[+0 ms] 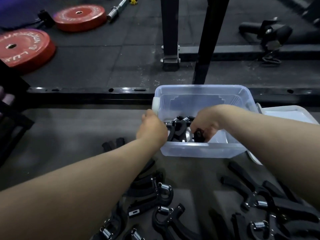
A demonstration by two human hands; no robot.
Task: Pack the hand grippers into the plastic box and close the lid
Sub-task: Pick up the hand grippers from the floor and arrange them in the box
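A clear plastic box stands open on the floor in front of me. Both hands reach down into it. My left hand comes over the box's left wall and grips a black hand gripper with a steel spring. Inside the box, my right hand curls round another black hand gripper. Several more hand grippers lie scattered on the floor below the box, on both sides of my arms. The clear lid lies to the right of the box.
Two red weight plates lie on the floor at the far left, with a barbell end behind them. Black rack uprights and a low steel beam stand just behind the box.
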